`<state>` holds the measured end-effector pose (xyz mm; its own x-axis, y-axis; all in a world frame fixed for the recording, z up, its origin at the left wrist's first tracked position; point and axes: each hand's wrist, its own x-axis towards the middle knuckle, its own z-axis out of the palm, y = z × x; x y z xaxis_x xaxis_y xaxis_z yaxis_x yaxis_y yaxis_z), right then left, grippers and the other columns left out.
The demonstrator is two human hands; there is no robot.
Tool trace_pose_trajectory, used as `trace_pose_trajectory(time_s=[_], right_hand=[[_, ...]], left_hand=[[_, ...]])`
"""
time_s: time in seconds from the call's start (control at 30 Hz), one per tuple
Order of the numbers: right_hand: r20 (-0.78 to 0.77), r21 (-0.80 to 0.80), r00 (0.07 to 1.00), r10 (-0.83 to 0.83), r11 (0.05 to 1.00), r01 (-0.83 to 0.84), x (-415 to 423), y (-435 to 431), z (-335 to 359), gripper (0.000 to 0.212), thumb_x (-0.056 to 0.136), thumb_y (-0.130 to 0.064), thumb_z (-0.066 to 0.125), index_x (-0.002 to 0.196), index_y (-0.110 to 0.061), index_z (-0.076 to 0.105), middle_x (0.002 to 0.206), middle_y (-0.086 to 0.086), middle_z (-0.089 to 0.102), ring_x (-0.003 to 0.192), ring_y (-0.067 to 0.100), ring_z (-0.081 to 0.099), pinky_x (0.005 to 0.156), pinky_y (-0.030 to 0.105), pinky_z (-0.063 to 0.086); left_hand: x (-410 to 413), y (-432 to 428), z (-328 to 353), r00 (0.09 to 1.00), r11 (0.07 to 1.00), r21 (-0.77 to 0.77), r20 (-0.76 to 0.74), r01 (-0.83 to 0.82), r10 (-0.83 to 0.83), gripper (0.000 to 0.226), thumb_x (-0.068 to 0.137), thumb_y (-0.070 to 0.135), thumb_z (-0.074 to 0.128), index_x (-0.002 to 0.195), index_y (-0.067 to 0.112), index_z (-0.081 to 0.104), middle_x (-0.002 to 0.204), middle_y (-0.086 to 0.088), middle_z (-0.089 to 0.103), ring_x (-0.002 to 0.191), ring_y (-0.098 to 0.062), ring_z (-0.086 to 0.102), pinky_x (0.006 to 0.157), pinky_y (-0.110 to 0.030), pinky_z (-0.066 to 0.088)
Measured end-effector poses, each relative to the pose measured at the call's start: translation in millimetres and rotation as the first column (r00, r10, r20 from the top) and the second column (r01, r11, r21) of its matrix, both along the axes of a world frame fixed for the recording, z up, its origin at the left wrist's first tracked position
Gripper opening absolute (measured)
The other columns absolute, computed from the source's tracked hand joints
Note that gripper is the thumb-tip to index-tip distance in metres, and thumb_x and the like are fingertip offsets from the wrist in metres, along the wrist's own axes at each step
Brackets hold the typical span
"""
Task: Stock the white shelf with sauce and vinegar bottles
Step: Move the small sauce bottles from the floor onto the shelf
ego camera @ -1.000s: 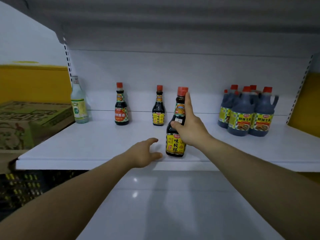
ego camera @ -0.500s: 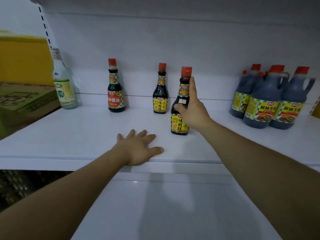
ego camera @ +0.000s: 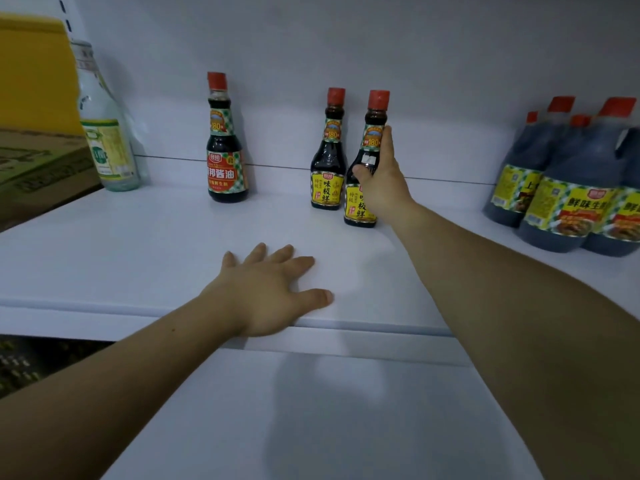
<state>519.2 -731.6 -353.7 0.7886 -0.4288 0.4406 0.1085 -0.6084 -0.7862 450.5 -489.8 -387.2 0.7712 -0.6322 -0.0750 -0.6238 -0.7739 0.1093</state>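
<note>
On the white shelf [ego camera: 138, 244], our right hand [ego camera: 382, 190] curls its fingers [ego camera: 387, 143] round the sauce bottle [ego camera: 356, 211], standing at four o'clock of its twin bottle [ego camera: 327, 181]; our left hand [ego camera: 273, 292] rests flat, fingers spread. We should slide it upright toward twelve o'clock.

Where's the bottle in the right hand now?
Head view, centre-right: the sauce bottle stands upright on the white shelf, just right of and in front of the matching yellow-label bottle, held by the right hand.

Shelf [ego camera: 138, 244] smooth white w/ faint sheen, dark sauce bottles [ego camera: 375, 119] glossy w/ red plastic-looking caps [ego camera: 378, 99], clear bottle [ego camera: 105, 133] at left edge see-through, cardboard box [ego camera: 38, 168] matt.
</note>
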Motion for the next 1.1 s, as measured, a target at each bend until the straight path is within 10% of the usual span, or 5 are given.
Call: trace_pose_trajectory(time_s=[0.77,0.9,1.1], right_hand=[[0.095,0.102,0.994,-0.06,0.994,0.05,54.5,-23.6,-19.4,0.067,0.098,-0.032,0.048,0.154,-0.033,0.011,0.147,0.004,0.037,0.129,0.024,0.045,0.104,0.038,0.04],[-0.032,-0.026,0.984,-0.176,0.984,0.175,42.8,-14.1,-37.7,0.104,0.076,-0.059,0.066,0.152,-0.037,-0.001,0.151,0.012,0.024,0.133,0.032,0.04,0.107,0.049,0.04],[-0.157,-0.119,0.953,-0.258,0.963,0.241,54.4,-3.4,-35.3,0.123,0.078,-0.038,0.077,0.15,-0.03,-0.023,0.149,0.02,0.02,0.124,0.034,0.047,0.098,0.04,0.044]], left_hand=[[-2.1,0.2,-1.7,0.999,0.999,-0.024,-0.034,-0.028,0.028,0.076,0.079,0.08,0.02,0.147,0.049,0.006,0.159,0.015,-0.003,0.147,-0.016,-0.007,0.118,-0.053,-0.002],[-1.5,1.0,-1.6,0.999,0.999,-0.027,-0.034,-0.025,0.024,0.076,0.079,0.079,0.021,0.147,0.048,0.007,0.16,0.014,-0.003,0.147,-0.017,-0.007,0.117,-0.054,-0.001],[-0.8,1.1,-1.3,0.999,0.999,-0.021,-0.025,-0.024,0.023,0.077,0.078,0.079,0.019,0.147,0.047,0.007,0.16,0.014,-0.003,0.148,-0.017,-0.007,0.117,-0.054,-0.001]])
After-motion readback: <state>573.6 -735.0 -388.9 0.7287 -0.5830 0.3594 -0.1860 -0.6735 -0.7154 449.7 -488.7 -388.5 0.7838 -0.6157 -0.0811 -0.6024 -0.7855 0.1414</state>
